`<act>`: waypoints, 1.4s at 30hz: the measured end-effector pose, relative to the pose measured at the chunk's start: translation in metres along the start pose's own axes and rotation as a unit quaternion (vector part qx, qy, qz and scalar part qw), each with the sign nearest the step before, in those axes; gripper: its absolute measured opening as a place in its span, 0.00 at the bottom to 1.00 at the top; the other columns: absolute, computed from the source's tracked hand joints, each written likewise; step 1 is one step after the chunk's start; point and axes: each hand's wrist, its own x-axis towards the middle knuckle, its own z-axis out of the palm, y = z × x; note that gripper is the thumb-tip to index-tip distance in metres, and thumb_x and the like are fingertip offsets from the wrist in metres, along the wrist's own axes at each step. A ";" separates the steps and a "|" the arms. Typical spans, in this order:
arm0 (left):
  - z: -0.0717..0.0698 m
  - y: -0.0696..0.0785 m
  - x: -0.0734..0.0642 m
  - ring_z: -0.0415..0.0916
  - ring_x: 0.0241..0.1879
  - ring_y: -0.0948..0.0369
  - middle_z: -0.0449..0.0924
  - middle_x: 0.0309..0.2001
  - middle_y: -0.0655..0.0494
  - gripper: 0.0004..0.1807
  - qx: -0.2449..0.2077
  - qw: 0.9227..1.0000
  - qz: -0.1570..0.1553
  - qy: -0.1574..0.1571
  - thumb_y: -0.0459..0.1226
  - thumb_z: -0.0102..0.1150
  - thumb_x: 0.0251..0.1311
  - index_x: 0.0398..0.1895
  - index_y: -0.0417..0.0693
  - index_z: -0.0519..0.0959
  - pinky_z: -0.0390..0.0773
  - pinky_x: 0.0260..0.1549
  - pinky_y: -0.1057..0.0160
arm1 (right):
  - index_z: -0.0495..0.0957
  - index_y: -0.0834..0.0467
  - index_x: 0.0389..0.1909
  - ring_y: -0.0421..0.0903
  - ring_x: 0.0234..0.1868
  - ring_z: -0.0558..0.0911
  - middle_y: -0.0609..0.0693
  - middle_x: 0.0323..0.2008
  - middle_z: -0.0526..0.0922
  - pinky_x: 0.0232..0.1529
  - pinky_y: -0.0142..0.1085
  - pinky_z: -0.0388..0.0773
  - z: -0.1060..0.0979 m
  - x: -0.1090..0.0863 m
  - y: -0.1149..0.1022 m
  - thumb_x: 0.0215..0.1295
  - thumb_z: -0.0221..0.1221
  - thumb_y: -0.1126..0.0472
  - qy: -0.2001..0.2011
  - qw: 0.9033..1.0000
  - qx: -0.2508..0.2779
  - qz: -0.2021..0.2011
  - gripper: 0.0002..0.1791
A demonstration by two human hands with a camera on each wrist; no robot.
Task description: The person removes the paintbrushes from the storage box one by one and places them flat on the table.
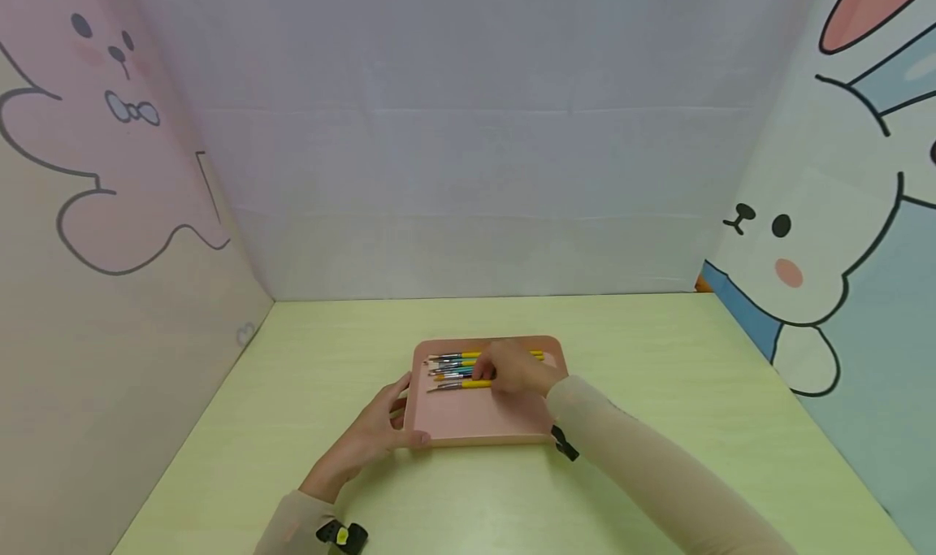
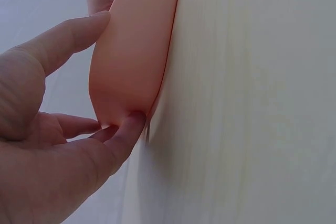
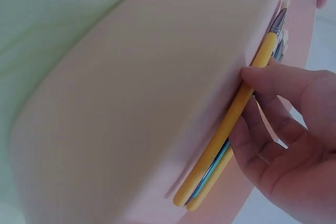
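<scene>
The left hand [image 1: 373, 427], reaching in with thumb and fingers spread, grips the near-left corner of 1 pink, rectangular, round-cornered tray [image 1: 468, 421] on the pale yellow-green bench [image 1: 658, 376]. The right hand [image 1: 512, 366], bent down over the tray, pinches 1 slim yellow-handled paintbrush [image 3: 210, 161] between thumb and fingers. Inside the tray, that paintbrush lies nearest the front of a row of slim, mixed-colour paintbrushes [image 1: 449, 366], bristles leftward.

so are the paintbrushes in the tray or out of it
In: the head view shows the paintbrushes lying side by side within the pink tray, inside its rim, under the right hand.
</scene>
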 end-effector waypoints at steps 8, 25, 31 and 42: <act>0.000 0.000 0.000 0.64 0.76 0.38 0.53 0.83 0.39 0.63 -0.003 1.000 0.002 -0.002 0.32 0.83 0.52 0.87 0.51 0.52 0.72 0.71 0.44 | 0.91 0.56 0.43 0.49 0.48 0.79 0.48 0.45 0.86 0.58 0.45 0.81 -0.005 -0.001 0.002 0.66 0.65 0.78 -0.003 1.000 0.015 -0.004 0.15; 0.001 0.003 -0.002 0.65 0.76 0.39 0.54 0.82 0.39 0.62 -0.002 1.000 -0.001 0.002 0.31 0.83 0.52 0.87 0.52 0.53 0.71 0.72 0.43 | 0.89 0.61 0.48 0.50 0.43 0.85 0.53 0.45 0.89 0.47 0.39 0.86 -0.070 -0.027 0.035 0.65 0.65 0.77 0.005 0.996 -0.026 -0.083 0.15; 0.001 0.004 -0.003 0.65 0.76 0.39 0.55 0.82 0.39 0.62 -0.002 1.000 -0.003 0.001 0.31 0.83 0.53 0.87 0.51 0.52 0.72 0.72 0.43 | 0.89 0.60 0.49 0.47 0.41 0.87 0.51 0.44 0.89 0.46 0.41 0.87 -0.093 -0.045 0.064 0.66 0.64 0.77 0.018 0.995 -0.019 -0.092 0.16; 0.000 0.004 -0.003 0.67 0.74 0.39 0.56 0.82 0.40 0.62 -0.002 1.000 -0.008 0.001 0.31 0.83 0.52 0.87 0.52 0.54 0.72 0.71 0.42 | 0.88 0.61 0.50 0.51 0.44 0.86 0.53 0.46 0.88 0.47 0.46 0.87 -0.123 -0.080 0.107 0.67 0.65 0.75 0.031 0.998 -0.019 -0.045 0.14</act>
